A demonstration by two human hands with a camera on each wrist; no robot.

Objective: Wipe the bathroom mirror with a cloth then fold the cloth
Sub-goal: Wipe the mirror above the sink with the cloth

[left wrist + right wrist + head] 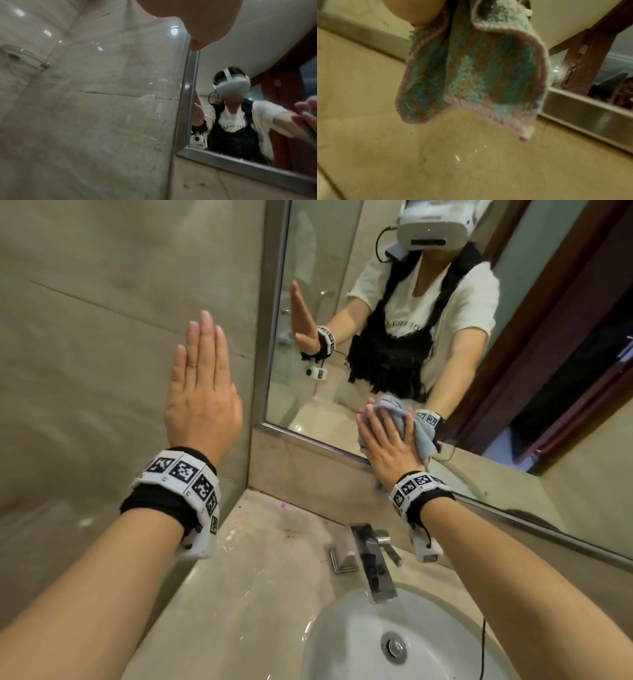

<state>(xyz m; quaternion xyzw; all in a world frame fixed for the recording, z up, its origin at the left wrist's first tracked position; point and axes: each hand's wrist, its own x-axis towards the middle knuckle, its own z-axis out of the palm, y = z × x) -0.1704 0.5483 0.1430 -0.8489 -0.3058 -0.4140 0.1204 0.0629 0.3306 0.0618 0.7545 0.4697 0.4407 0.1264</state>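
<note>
A blue-and-grey cloth (424, 443) with a pale pink hem is pressed against the mirror (308, 385) near its lower edge. My right hand (387, 440) lies flat over it, fingers straight and spread. In the right wrist view a loose part of the cloth (479, 74) hangs from under the palm, above the steel mirror frame (590, 115). My left hand (202, 392) rests flat on the tiled side wall (102, 337), fingers straight and together, holding nothing. The left wrist view shows that palm (188, 20) at the top and the mirror (231, 67) with my reflection.
Below the mirror, a chrome faucet (371, 559) stands over a white basin (342, 652) set in a stained stone countertop (274, 542). A steel frame (274, 320) borders the mirror's left side. A dark wooden door frame appears in the reflection.
</note>
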